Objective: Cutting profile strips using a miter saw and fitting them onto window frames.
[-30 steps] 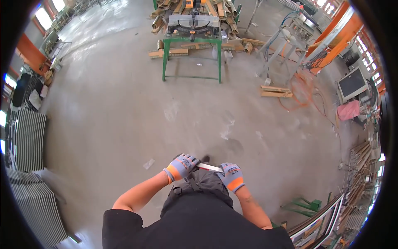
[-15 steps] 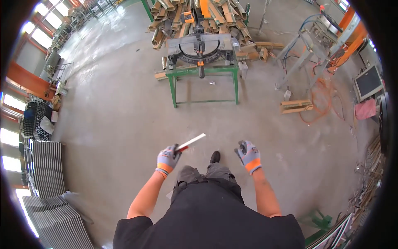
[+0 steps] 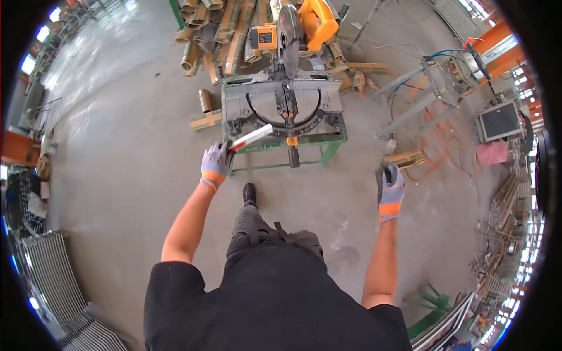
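Observation:
My left hand [image 3: 215, 164], in a grey and orange work glove with dark fingertips, is closed around a short white strip [image 3: 254, 136] with a red part near the grip. The strip points right, its far end over the front of the miter saw [image 3: 285, 108]. That saw has a round blade [image 3: 288, 41], an orange guard and a black front handle, and it stands on a green metal stand [image 3: 332, 153]. My right hand [image 3: 391, 192], gloved alike, is raised over the floor to the right, its fingers loosely curled and apart, with nothing visible in them.
Cardboard-coloured offcuts [image 3: 234, 35] are heaped behind the saw. To the right are a grey metal frame [image 3: 436, 88] with hoses, an orange hose [image 3: 436, 152] on the floor, a dark-screened panel [image 3: 500, 121] and a pink cloth [image 3: 492, 153]. Stacked metal profiles [image 3: 55, 275] stand at left.
I have stepped forward, so the saw is nearer and larger. My left hand has carried the white strip to the saw's front edge. The right hand has moved outward to the right.

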`<state>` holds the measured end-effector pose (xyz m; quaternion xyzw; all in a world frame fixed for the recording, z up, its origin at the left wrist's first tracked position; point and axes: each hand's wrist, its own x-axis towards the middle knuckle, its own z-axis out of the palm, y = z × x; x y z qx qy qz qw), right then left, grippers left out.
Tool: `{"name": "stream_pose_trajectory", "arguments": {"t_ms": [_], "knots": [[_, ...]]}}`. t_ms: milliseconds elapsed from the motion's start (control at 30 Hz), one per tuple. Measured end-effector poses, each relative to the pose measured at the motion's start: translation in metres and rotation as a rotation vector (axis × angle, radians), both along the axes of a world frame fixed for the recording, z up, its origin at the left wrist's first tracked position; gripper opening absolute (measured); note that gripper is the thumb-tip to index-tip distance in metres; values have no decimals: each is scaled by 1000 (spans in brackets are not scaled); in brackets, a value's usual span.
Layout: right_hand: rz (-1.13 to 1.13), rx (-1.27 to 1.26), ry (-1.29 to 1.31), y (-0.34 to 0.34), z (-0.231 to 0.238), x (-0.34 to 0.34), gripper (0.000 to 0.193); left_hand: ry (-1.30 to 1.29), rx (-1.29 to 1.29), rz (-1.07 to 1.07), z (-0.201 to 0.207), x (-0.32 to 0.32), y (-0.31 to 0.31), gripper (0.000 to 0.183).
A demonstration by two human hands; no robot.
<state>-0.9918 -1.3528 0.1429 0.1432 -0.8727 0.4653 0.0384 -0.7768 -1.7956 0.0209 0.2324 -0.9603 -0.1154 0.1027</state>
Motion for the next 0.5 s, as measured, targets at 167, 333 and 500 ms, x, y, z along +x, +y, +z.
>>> {"name": "stream_pose_trajectory", "arguments": {"t_ms": [167,333,500], "knots": [[-155,-195,112,-109,63,-57,19,62,-228,-215,-29,-126,-110,38],[-34,219,412,-245,164,-128,35,-116,-329,-446,-51,-186,-152,43],[125,579,684,-374,183,-212,43,-274,-326,-764,-33,-194,-157,49]]}}
